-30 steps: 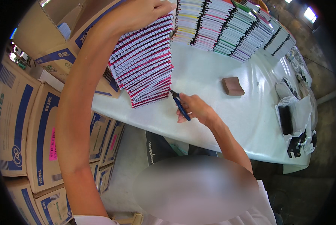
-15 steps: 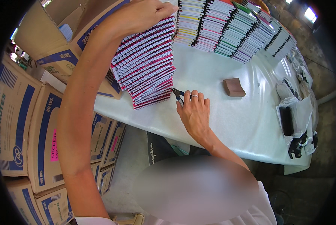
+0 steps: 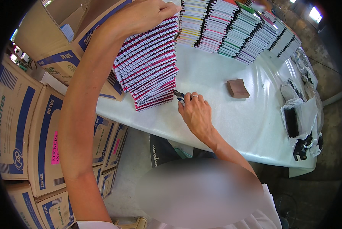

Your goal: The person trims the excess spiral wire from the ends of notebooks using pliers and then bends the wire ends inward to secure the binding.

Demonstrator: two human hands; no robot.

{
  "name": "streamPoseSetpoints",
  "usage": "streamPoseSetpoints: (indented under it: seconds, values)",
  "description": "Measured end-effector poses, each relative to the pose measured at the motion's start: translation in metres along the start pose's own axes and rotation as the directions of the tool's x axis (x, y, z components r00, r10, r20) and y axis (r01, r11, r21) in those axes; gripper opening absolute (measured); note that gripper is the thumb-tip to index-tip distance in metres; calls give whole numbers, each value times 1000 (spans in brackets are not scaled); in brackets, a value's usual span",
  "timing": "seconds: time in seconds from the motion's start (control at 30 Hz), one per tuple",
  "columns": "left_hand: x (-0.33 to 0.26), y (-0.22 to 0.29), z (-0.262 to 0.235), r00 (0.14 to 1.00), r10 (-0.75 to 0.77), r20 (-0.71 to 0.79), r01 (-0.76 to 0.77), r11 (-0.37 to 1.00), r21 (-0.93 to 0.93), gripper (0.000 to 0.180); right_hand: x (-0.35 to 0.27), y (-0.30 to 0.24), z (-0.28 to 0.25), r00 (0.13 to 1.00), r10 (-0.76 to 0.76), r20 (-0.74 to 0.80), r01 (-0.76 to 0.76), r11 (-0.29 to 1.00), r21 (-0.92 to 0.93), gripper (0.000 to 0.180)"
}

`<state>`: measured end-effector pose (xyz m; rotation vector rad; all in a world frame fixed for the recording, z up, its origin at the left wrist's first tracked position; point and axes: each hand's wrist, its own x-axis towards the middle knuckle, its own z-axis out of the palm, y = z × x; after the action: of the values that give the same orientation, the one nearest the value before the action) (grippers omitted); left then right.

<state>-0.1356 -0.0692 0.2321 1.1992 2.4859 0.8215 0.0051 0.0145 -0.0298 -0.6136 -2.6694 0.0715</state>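
One tall stack of spiral notebooks (image 3: pixel 148 63), its pale coils and red edges turned toward the camera, is borne by a white-covered table (image 3: pixel 207 78); its layers are set unevenly toward its lower end. Against the right side of this stack, near that lower end, the tip of a pair of blue-handled pliers (image 3: pixel 179 96) is placed; whether a coil is touched or nipped by it cannot be told. The pliers are clasped in the right hand (image 3: pixel 197 116), just beside the stack, with the fingers closed around the handles, which are largely covered by them. A ring (image 3: pixel 194 95) is worn on that hand. The far upper end of the stack is covered by the left hand (image 3: pixel 150 15), whose fingers are bent over the top; whether they are clamped on it or merely rested there cannot be told.

To the right of the stack, apart from it, a brown block (image 3: pixel 238 88) is set down. Beyond its upper right side, several piles of black-bound notebooks (image 3: pixel 217 32) are ranged. Well to the right of it, a bundle of black combs (image 3: pixel 292 122) is partly wrapped in pale, crumpled material. Close on its left, an open carton (image 3: pixel 52 34) is seen, and farther to the left and nearer the camera, closed cartons (image 3: pixel 47 137) are piled, one of them marked with a pink label (image 3: pixel 55 148).
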Motion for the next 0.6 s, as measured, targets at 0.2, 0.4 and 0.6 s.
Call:
streamPoseSetpoints:
  seconds: [0.2, 0.4, 0.6]
  values:
    - [62, -50, 11, 940, 323, -107, -299, 935, 192, 43, 39, 41, -16, 516, -185, 837, -856, -74, 512, 41]
    - [82, -72, 21, 846, 510, -153, -454, 841, 294, 48, 40, 55, -37, 814, -44, 580, -313, 808, 500, 39]
    - [82, -77, 22, 839, 519, -160, -461, 836, 296, 46, 93, 82, -71, 529, -843, 96, 813, 472, -341, 29]
